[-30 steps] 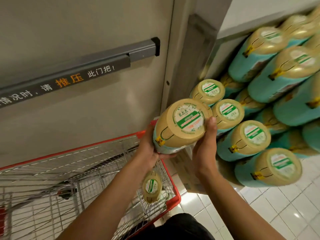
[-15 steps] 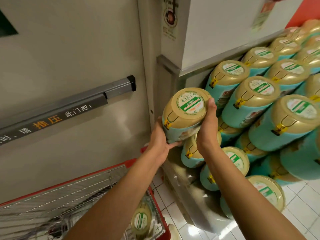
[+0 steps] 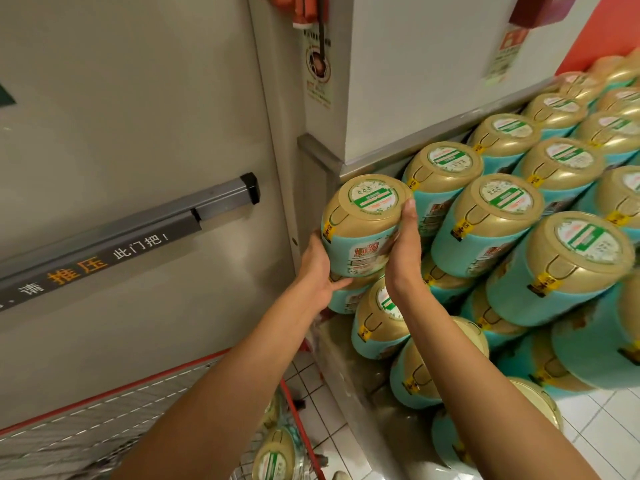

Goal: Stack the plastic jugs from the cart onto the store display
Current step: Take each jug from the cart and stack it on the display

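You hold one jug (image 3: pixel 363 223) at the display's (image 3: pixel 349 375) left edge.
Your left hand (image 3: pixel 320 268) cups its lower left and your right hand (image 3: pixel 405 251) wraps its right side, just beside the stacked jugs (image 3: pixel 498 220).

Teal gold-topped jug (image 3: pixel 363 225) beside stacked jugs (image 3: pixel 498 216)

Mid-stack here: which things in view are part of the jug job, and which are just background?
Job: held jug, gripped by left hand and right hand; stacked jugs on the display; cart; spare jug in the cart.
Background: door push bar; wall notice; tiled floor.
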A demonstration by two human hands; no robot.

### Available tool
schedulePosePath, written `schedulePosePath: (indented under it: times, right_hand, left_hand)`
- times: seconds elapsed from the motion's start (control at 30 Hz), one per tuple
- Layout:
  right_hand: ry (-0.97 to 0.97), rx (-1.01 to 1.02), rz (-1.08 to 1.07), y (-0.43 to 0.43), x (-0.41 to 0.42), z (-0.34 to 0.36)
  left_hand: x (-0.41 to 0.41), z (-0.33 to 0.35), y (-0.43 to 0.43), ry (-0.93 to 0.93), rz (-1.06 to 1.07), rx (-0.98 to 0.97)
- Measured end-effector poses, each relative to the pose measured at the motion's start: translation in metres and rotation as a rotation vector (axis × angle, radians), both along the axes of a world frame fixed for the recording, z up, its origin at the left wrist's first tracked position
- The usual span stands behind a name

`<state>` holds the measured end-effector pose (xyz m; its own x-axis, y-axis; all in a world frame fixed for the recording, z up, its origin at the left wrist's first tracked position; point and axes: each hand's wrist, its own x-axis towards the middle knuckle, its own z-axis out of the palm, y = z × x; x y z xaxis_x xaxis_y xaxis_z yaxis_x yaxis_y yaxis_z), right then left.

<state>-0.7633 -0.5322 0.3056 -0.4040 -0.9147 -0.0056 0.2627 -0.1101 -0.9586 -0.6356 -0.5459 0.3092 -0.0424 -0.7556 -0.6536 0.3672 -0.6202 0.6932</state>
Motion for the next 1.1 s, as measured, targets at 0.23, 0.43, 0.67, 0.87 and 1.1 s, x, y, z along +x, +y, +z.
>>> schedulePosePath:
  times: [0.23, 0.43, 0.67, 0.87, 1.1]
  right_hand:
    - [0.025, 0.043, -0.057, -0.002, 0.002, -0.003]
    - [-0.015, 0.075, -0.108, 0.002, 0.006, -0.009]
    - [0.027, 0.064, -0.123, 0.007, 0.007, -0.005]
    - [0.138, 0.154, -0.402, 0.039, 0.027, -0.017]
    - [0.326, 0.094, -0.272, 0.086, 0.089, -0.045]
  left_hand:
    - [0.003, -0.004, -0.003, -0.009, -0.025, -0.005]
    - [0.011, -0.002, -0.008, -0.039, -0.107, -0.043]
    - [0.027, -0.006, -0.004, -0.022, -0.187, -0.102]
    - [0.055, -0.021, 0.021, -0.128, -0.363, -0.264]
    - [0.089, -0.051, 0.058, -0.063, -0.375, -0.285]
